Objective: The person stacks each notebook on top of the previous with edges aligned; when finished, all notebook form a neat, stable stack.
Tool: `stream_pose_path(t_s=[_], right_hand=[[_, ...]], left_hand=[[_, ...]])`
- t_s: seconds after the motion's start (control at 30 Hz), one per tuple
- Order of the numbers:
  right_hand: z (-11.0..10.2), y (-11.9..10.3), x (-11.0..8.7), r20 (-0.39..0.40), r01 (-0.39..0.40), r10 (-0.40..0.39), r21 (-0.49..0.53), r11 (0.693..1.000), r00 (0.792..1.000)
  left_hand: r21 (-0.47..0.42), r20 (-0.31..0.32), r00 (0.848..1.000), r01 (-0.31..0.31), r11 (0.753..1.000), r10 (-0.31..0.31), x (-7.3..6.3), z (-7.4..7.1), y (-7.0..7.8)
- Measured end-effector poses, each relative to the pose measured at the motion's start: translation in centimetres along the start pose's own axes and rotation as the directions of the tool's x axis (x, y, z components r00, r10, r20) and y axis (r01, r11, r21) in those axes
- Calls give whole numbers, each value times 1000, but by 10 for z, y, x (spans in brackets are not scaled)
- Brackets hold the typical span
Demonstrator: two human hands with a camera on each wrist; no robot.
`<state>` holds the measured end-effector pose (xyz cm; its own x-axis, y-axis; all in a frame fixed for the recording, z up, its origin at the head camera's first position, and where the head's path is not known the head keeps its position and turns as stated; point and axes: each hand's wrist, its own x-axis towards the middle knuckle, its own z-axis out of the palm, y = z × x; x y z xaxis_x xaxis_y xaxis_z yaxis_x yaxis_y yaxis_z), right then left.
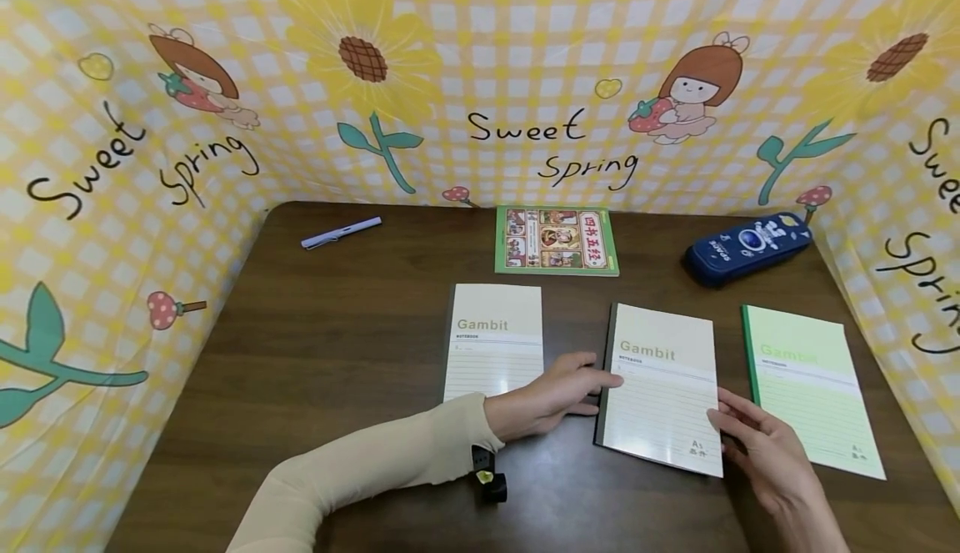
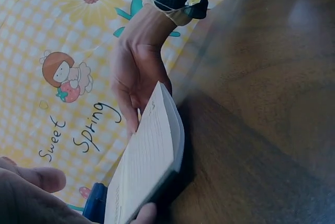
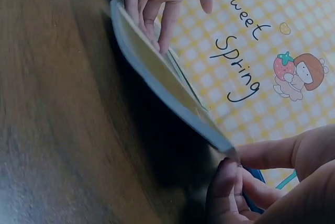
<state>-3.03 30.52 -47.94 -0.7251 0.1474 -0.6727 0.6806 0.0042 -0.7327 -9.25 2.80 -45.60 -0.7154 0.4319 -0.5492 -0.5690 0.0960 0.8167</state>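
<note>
Notebooks (image 1: 660,399): "Gambit" (all three); cloth (image 1: 510,36): "Sweet Spring"; book (image 1: 557,240): "四书五经"; case (image 1: 748,248): "SPACE".

Tbl (image 1: 337,328) w/ nbks (image 1: 495,349), bk (image 1: 557,241), pen (image 1: 341,233), case (image 1: 748,248)

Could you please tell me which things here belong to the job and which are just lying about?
Job, apparently:
middle Gambit notebook, pinched by the right hand
left Gambit notebook, probably
green notebook, probably

Lying about, apparently:
pen
green-bordered book
dark blue case

A yellow-and-white checked cloth (image 1: 480,36), printed with sunflowers (image 1: 363,58), cartoon figures (image 1: 690,90) and "Sweet Spring", spans the top and both sides of the frame. The dark wood-grain worktop (image 1: 352,328) fills the lower centre, softly reflecting light.
</note>
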Motion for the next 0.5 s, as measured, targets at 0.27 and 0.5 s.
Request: stream_pose_path(t_s=[0.27,0.5], right_hand=[[13,1,-3,-13,112,-112,26,993,994],[29,-7,-2,-14,173,-173,-14,985,985]], left_hand=[[-3,7,998,-68,998,68,0,-16,2],[-5,5,998,-61,998,61,-10,-37,12]])
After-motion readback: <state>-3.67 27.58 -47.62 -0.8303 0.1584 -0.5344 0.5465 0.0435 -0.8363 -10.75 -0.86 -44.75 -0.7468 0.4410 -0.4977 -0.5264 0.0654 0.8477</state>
